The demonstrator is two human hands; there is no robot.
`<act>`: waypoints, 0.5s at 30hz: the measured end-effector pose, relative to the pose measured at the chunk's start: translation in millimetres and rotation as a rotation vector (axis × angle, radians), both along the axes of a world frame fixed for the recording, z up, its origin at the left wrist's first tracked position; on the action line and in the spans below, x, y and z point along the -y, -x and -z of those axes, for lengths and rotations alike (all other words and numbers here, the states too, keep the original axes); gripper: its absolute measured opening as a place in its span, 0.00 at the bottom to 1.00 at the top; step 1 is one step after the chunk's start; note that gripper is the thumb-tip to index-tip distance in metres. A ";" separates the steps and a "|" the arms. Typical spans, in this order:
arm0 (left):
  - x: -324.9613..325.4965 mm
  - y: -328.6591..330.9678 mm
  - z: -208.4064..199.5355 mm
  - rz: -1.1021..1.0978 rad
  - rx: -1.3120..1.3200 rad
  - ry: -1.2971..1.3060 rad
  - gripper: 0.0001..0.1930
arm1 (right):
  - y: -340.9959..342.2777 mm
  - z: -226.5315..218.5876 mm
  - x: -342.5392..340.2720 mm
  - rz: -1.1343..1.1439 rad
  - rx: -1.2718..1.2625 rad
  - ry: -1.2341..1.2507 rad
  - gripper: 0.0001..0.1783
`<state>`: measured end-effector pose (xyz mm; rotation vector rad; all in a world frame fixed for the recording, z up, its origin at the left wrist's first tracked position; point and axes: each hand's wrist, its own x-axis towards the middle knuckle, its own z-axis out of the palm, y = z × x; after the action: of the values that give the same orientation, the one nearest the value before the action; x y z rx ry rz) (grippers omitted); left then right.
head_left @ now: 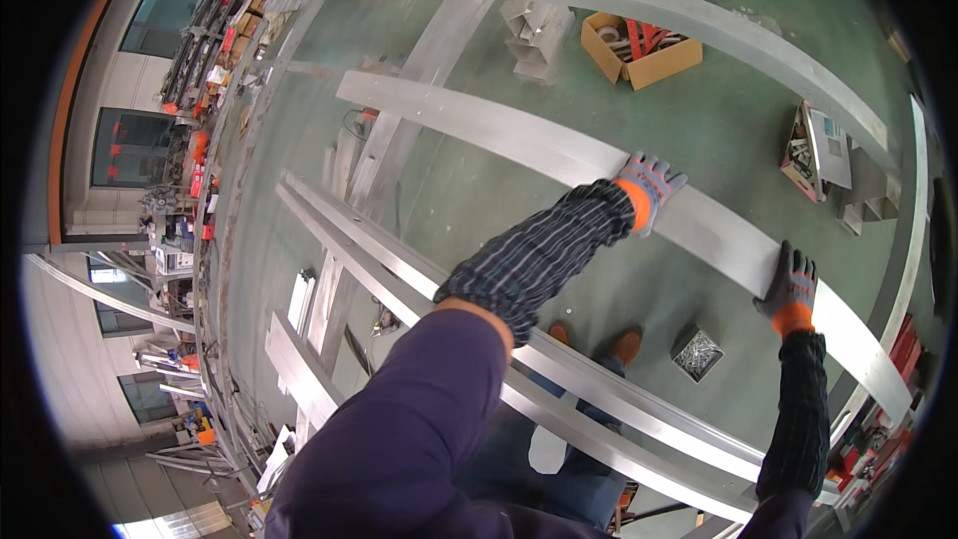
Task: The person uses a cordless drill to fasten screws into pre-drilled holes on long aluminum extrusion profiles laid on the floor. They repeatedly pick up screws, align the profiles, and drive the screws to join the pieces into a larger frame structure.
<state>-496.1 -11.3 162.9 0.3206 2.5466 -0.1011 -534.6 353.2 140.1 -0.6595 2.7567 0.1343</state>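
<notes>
A long flat silver metal bar (559, 152) runs slantwise from the upper middle to the lower right. My left hand (651, 190), in a grey glove with an orange cuff, grips it near the middle, fingers over its far edge. Further right along the same bar, my right hand (791, 289) wears a matching glove and wraps across it. The fingertips' undersides are hidden. Closer to my body, two long metal profiles (619, 399) lie side by side, roughly parallel to the bar.
Metal beams (439, 50) form supports at the left and far side. An open cardboard box (664, 65) with tools and a second box (803, 155) sit on the floor. A small container of fasteners (697, 353) stands near my shoes. Cluttered shelves (205, 140) line the left wall.
</notes>
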 end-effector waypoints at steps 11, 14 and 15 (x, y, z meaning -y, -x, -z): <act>1.7 -42.7 16.2 -0.027 -0.048 -0.046 0.60 | -26.4 -6.0 4.3 -0.012 0.066 0.018 0.63; 1.1 -57.9 17.8 -0.117 -0.156 -0.120 0.58 | -20.8 -10.7 9.1 0.030 0.127 -0.068 0.68; -0.8 -67.8 14.3 -0.153 -0.195 -0.160 0.57 | -20.8 -17.6 11.5 0.040 0.155 -0.092 0.69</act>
<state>-428.2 -10.5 148.6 0.1835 2.7688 0.1367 -513.7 341.7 157.8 -0.5659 2.5960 0.1911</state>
